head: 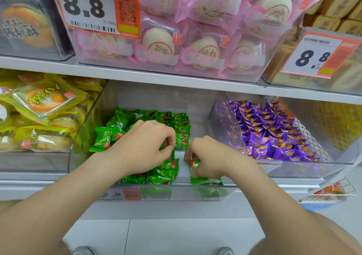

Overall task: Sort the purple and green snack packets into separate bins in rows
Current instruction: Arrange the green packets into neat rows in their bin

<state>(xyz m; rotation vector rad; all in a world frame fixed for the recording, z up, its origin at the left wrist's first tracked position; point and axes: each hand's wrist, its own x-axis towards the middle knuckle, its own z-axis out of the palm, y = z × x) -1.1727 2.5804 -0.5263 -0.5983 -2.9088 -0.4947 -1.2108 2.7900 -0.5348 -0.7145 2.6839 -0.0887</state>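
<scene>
Both hands work among the green packets, and the front row looks easy to upset.

The green packets [162, 121] lie in the clear middle bin [176, 189], in tidy rows at the back and looser at the front left. The left hand [145, 149] has its fingers [170, 137] curled round one in the front row. The right hand [211, 158] pinches another just beside it. The glossy wrappers stand on edge, so a nudge from either wrist could probably topple the row or tip a packet over the low front wall. The purple packets [270, 133] fill the neighbouring right bin [225, 117], so mixing seems unlikely.
</scene>
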